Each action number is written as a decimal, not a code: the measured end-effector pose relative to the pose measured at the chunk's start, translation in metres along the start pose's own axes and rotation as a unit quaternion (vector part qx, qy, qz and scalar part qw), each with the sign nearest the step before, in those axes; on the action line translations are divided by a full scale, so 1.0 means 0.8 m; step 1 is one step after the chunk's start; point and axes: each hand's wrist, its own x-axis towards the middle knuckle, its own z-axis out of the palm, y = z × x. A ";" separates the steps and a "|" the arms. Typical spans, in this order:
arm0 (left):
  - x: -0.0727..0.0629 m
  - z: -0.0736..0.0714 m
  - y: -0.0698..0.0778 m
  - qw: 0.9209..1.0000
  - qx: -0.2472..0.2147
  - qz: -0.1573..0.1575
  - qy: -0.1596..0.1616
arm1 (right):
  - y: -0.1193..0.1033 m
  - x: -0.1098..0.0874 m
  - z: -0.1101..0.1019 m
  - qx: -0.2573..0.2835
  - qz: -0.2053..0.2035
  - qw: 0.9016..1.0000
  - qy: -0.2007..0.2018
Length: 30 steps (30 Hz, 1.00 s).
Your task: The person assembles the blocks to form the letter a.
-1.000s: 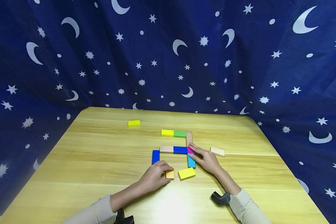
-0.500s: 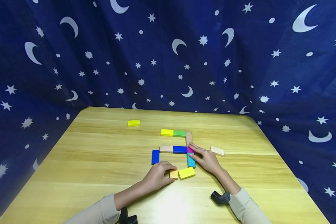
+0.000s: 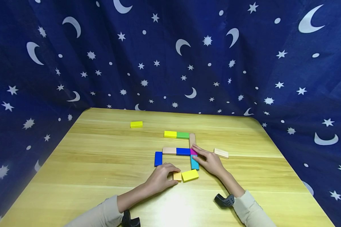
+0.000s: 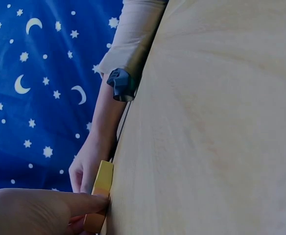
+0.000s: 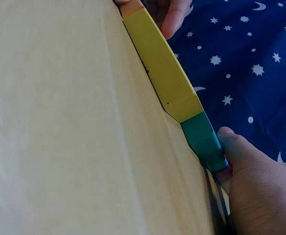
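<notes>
Half-hidden: magenta block (image 3: 193,151), beyond the near yellow block (image 3: 190,175); I see only part past the fingers.
Left hand (image 3: 159,178): pinches the orange block (image 3: 177,177) at the near yellow block's left end.
Right hand (image 3: 211,161): fingers loosely extended, thumb touching the cyan block (image 3: 194,164).

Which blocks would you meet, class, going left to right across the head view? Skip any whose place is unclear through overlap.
Far yellow block → separate blue block → light-orange block → near yellow block → loose pale wooden block.

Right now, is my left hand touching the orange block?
Touching. The left wrist view shows the left hand with its thumb against the side of the orange block.
</notes>
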 end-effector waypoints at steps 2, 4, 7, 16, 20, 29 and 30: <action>0.000 0.000 0.000 1.000 -0.001 0.000 0.001 | -0.002 0.000 0.000 0.003 0.000 1.000 0.002; 0.000 0.000 0.000 1.000 -0.001 0.001 0.000 | -0.003 0.000 -0.001 0.001 0.001 1.000 0.001; 0.000 0.000 0.000 1.000 -0.001 -0.002 0.000 | -0.002 0.001 -0.001 0.001 0.002 1.000 -0.001; 0.003 -0.007 -0.002 1.000 -0.003 0.000 0.001 | 0.001 0.001 0.001 0.001 0.000 1.000 -0.002; 0.010 -0.027 -0.012 0.999 -0.015 -0.004 0.033 | 0.001 0.002 0.002 0.003 -0.001 1.000 0.001; 0.044 -0.086 -0.087 0.988 -0.007 -0.067 0.141 | 0.000 0.000 0.001 0.007 0.001 1.000 0.001; 0.047 -0.092 -0.097 0.985 -0.009 -0.081 0.150 | 0.000 0.000 0.001 0.009 0.001 1.000 0.001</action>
